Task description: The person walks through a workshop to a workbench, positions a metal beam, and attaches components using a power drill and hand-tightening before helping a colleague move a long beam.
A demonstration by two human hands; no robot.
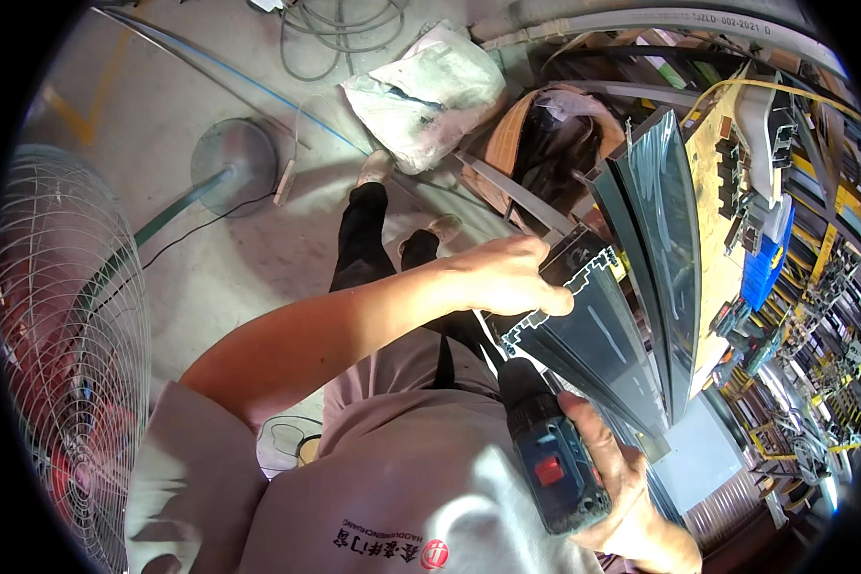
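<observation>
My right hand (624, 483) is wrapped round a dark teal cordless drill (560, 478) with a red button, close to my body. The drill's black chuck points away from me, at the near corner of a dark metal profile (598, 330). That profile's cut end, with its stepped chambers, faces left. My left hand (507, 277) reaches across to this end with curled fingers, its thumb side pressed against the profile's edge. Some of the left fingers are hidden from view. Where the drill tip meets the metal cannot be made out clearly.
More dark profiles (670, 268) lie beyond, beside a wooden board (722, 230) and a blue bin (768, 256). Racks of profiles fill the right. A large wire-guarded fan (77, 364) stands left, its round base (234, 167) farther off. A white sack (426, 96) lies ahead.
</observation>
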